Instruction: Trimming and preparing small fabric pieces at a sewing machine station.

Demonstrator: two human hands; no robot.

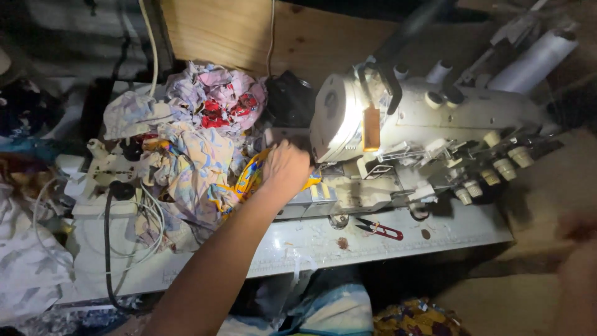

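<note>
- Left hand (285,167) is out over the middle of the sewing table (435,239), fingers curled down onto the yellow printed fabric (249,180) just left of the machine's needle area. It looks like a gripping hold on the cloth, but the fingertips are hidden under the hand, so we can't tell how tight.
- Right hand (575,274) is only a blur at the right edge of the view, well off the table. Can't tell whether it holds anything.
- Our read: the piece is being fed or pulled at the presser foot. To do it well, keep the cloth flat, hold it close to the seam edge, pull along the feed line and not sideways, and keep the fingers left of the needle.
- Bring the other hand in to steady the loose tail; one hand alone lets thin cloth skew.
- Sewing machine (398,124): hard, cream enamel, rounded head, with a row of small thread-tension knobs toward the right end. A lamp puts glare on the head.
- Scrap pile (193,130) on the left half of the table: soft, crumpled, thin printed cotton, pastel with red patches. It will snag and drag.
- Thread snips (380,230) have red handles and lie near the front edge, apart from the hand.
- White cables (146,218) are looped at the front-left corner.
</note>
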